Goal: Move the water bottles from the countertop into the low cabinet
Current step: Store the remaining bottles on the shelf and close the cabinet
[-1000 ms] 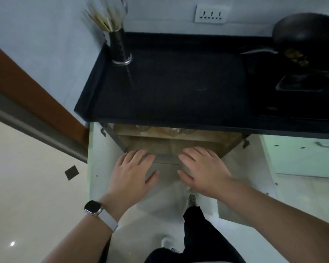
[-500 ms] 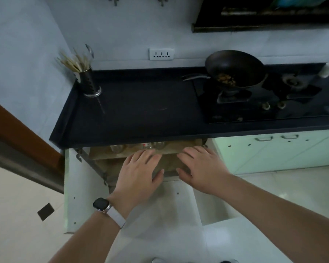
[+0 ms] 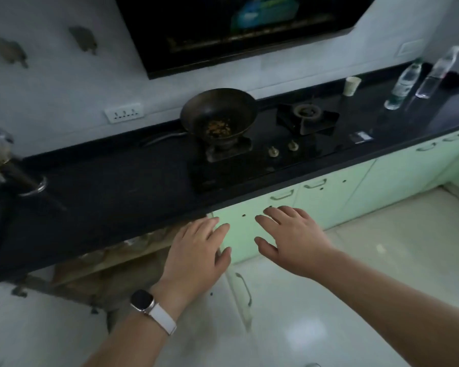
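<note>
Two clear water bottles stand on the black countertop (image 3: pixel 122 186) at the far right: one with a green label (image 3: pixel 403 84) and a taller plain one (image 3: pixel 436 74) beside it. The low cabinet (image 3: pixel 112 263) under the counter's left part is open, with a wooden shelf inside. My left hand (image 3: pixel 196 252), with a watch on the wrist, and my right hand (image 3: pixel 289 239) hover side by side in front of the cabinets, palms down, fingers straight, holding nothing. Both hands are far from the bottles.
A dark wok (image 3: pixel 219 116) with food sits on the gas stove (image 3: pixel 265 144). A paper cup (image 3: pixel 351 85) stands near the bottles. A utensil holder (image 3: pixel 24 176) is at the counter's left end. The open white cabinet door (image 3: pixel 240 292) juts out below my hands. Pale green cabinet doors (image 3: pixel 355 184) run to the right.
My view has swung up and to the right, bringing the stove and the two bottles into sight. Both hands have moved right, away from the open cabinet, still flat and holding nothing.
</note>
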`<state>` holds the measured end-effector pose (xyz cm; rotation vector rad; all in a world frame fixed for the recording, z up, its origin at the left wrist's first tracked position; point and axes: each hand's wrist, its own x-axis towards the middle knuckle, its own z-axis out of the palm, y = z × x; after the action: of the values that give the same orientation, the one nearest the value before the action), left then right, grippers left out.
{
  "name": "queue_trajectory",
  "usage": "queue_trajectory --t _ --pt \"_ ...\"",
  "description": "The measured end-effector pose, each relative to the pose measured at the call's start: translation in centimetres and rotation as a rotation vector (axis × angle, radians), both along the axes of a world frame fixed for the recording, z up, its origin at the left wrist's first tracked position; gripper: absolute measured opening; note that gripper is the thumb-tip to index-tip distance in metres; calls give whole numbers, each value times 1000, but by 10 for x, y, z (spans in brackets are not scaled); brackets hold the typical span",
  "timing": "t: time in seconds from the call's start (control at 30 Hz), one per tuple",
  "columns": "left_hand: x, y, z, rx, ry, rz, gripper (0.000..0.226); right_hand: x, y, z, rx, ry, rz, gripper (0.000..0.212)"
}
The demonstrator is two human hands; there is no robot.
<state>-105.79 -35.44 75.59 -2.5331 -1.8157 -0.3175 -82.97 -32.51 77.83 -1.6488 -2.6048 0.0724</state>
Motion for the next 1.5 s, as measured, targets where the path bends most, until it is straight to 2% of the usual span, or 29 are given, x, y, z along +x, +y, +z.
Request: queue_trajectory --t 0.3,0.5,0.83,1.27,1.5 --pt "213 84 10 108 18 -283 50 227 23 0 74 4 -196 47" --pt "318 122 18 103 -1 -443 49 324 17 6 100 50 -381 46" --pt "420 220 3 132 -86 -637 47 404 65 7 95 53 -588 48" --pt "533 437 13 127 -139 -828 48 479 226 25 147 -27 -829 50" --pt "595 481 14 102 -160 -915 49 522 266 25 155 -39 -881 51"
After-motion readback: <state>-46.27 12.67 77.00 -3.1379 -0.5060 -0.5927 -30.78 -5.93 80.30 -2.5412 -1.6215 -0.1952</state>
